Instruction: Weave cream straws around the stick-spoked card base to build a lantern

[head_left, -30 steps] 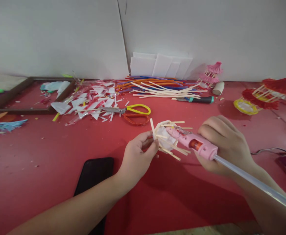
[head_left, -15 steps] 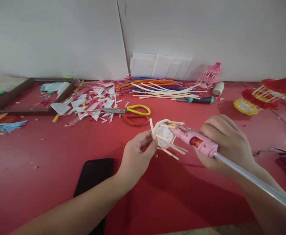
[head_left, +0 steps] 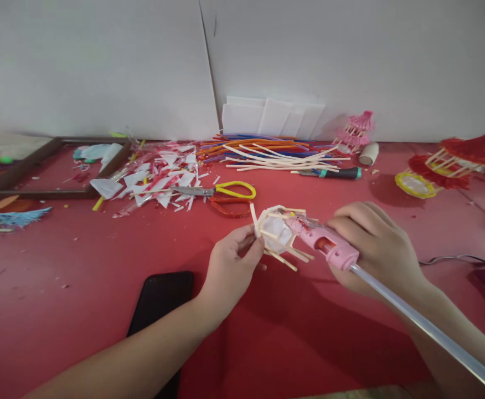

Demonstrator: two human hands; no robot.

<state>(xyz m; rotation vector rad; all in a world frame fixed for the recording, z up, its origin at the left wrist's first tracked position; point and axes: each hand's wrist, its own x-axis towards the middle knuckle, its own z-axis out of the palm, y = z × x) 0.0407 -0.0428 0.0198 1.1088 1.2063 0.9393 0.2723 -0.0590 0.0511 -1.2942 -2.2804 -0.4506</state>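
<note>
My left hand (head_left: 236,263) pinches the near-left edge of a small frame of pale sticks (head_left: 276,231) with a white base, holding it above the table. Several sticks jut out from its rim toward the right. In my right hand (head_left: 377,244) is a pink hot glue gun (head_left: 325,243), gripped with the fingers closed round its handle. A long clear glue stick (head_left: 429,327) sticks out of its back end. The gun's nozzle is at the upper right rim of the frame; whether it touches cannot be made out.
Scissors (head_left: 234,191) lie behind my left hand, beside paper and plastic scraps (head_left: 163,172). Coloured and pale sticks (head_left: 284,158) and a cutter (head_left: 338,173) lie along the wall. A red lantern-like model (head_left: 454,163) stands right. A black phone (head_left: 159,299) lies near my left forearm.
The glue gun and my right hand have shifted slightly left, and the stick frame a little left too. Both hands keep their hold.
</note>
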